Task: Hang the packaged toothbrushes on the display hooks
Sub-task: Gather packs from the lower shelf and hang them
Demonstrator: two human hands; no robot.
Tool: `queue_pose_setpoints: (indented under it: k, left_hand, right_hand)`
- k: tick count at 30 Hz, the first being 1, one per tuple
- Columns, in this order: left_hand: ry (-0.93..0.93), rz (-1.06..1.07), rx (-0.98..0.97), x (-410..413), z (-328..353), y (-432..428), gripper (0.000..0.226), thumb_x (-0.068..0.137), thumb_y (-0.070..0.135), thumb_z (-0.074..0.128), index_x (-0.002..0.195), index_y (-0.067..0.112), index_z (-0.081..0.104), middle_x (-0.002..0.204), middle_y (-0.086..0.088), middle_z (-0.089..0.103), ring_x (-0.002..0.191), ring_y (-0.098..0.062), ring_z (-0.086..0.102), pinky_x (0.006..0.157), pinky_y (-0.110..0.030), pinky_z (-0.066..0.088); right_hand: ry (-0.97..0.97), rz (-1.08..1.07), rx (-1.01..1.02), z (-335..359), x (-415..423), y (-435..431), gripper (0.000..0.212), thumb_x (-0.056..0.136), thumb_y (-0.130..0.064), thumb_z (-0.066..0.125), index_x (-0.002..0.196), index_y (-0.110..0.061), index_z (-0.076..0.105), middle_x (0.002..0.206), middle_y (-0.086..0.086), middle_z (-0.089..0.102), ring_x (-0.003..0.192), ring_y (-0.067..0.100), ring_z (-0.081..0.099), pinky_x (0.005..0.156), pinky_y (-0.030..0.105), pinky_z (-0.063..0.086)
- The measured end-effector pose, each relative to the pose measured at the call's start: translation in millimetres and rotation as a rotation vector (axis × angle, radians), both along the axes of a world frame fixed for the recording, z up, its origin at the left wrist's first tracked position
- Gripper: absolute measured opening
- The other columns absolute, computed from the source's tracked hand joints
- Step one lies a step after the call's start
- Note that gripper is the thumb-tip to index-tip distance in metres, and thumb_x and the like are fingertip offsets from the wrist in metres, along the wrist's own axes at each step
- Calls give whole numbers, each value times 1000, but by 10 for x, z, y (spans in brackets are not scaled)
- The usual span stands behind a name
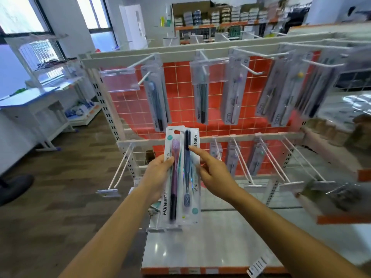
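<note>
Gripping two toothbrush packs (188, 189) upright before the rack's lower rail (251, 138), one head up, one down, my left hand (158, 173) curls round them; my right hand (214, 173) rests a straight forefinger there.

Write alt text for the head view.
A left hand holds two packaged toothbrushes while the right hand touches the navy one with a forefinger. Behind them, more packs hang on hooks of a white display rack against red grid.
</note>
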State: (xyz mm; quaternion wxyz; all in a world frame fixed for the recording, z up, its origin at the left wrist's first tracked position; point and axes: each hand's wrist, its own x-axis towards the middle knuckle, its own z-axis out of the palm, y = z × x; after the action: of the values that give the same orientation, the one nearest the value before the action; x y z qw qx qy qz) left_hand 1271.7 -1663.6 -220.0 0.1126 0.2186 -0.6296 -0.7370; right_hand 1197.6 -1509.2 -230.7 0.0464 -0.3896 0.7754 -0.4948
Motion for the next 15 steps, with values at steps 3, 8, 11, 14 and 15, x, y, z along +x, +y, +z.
queue_pose_setpoints:
  k: [3,8,11,14,15]
  left_hand:
    - [16,-5,-18,-10,42,21,26,104,16,42,107,1,63,103,-22,70,90,-33,68,87,-50,55]
    - [59,-14,-9,-73,104,155,24,103,16,43,106,3,63,99,-18,72,88,-29,70,82,-46,56]
    - [68,-13,-3,-137,115,234,23,102,15,43,107,4,63,99,-17,73,88,-28,70,79,-43,55]
    - [79,0,-8,-234,115,325,22,102,14,45,104,7,66,96,-15,74,85,-26,71,77,-41,55]
    - [84,4,-5,-268,111,363,22,101,14,45,102,7,66,95,-15,74,84,-26,71,77,-41,55]
  right_hand:
    - [-116,-10,-30,41,-62,3,62,96,-8,53,143,-41,30,93,-6,61,78,5,61,70,21,55]
    - [-168,63,-114,139,-159,78,54,97,-7,49,134,-46,39,101,1,62,90,12,67,76,30,60]
    - [-157,35,-108,136,-270,124,55,97,-7,51,129,-50,43,94,7,60,81,17,65,71,35,60]
    - [-212,31,-117,102,-366,195,55,96,-7,52,131,-48,45,105,22,57,91,40,62,74,52,57]
    - [-222,23,-124,85,-401,224,52,96,-6,52,129,-46,47,105,23,56,88,40,61,75,52,57]
